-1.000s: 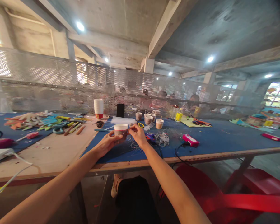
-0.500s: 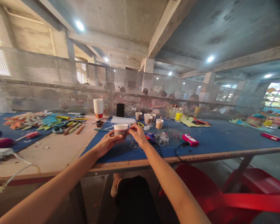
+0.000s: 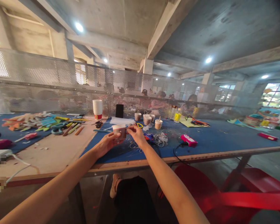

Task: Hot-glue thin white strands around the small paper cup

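My left hand [image 3: 109,141] is wrapped round a small paper cup [image 3: 120,130] with a white rim and a brownish side, held over the blue table top [image 3: 130,155]. At the cup's right side, the fingers of my right hand [image 3: 135,133] are pinched together; what they hold, if anything, is too small to make out. Just beyond my right wrist lie a blue tool [image 3: 149,137] and a tangle of pale cord [image 3: 162,139]. Yellow-handled scissors [image 3: 139,125] rest behind my right hand.
Several small cups [image 3: 147,119] with loops or sticks stand behind my hands. A stack of white cups [image 3: 97,108] and a black phone [image 3: 119,110] are by the mesh screen [image 3: 84,93]. A pink box [image 3: 189,140] lies right, coloured strips [image 3: 25,120] left, red chairs [image 3: 200,183] below.
The cup has tilted slightly and turned in my left hand. My right fingers stay at its side, and the whole view has shifted a little.
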Motion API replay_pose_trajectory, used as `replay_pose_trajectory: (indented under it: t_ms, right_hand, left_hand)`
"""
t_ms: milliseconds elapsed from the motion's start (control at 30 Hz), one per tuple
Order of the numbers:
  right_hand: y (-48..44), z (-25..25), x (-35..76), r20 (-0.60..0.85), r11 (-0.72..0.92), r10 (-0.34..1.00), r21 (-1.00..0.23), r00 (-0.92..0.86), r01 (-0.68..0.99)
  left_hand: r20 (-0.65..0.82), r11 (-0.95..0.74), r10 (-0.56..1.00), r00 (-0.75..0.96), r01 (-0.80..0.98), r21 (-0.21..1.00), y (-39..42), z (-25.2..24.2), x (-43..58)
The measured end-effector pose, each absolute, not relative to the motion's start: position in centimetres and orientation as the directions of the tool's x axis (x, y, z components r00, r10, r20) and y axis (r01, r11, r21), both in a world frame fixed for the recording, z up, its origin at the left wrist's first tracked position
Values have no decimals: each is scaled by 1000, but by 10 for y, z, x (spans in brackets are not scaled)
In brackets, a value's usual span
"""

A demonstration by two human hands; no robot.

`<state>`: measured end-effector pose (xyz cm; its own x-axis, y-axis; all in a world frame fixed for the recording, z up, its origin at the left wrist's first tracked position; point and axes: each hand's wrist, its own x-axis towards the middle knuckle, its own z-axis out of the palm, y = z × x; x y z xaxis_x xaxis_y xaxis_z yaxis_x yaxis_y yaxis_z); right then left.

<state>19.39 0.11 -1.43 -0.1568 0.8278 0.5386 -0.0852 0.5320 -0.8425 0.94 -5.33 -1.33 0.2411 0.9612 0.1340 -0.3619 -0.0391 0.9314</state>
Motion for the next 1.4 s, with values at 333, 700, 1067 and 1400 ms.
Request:
replay_pose_trajectory:
  t_ms: [333,700,1067,1400]
  right_hand:
    - [2,-19,194,534,526,832,-846,-149,-90]
    - [2,-21,193,533,539,829,-842,-170,-17]
    - [-5,-17,193,539,556,821,-830,-190,47]
    - [-6,-17,194,566,582,799,-812,-203,27]
  left_hand:
    - [125,-23,959,255,-370,929,-52,-14,9]
    - [162,-82,960,227,-325,942,-51,-16,11]
    - [151,-103,973,172,-261,960,-45,-20,9]
    - [151,-100,972,181,-262,960,-48,-18,10]
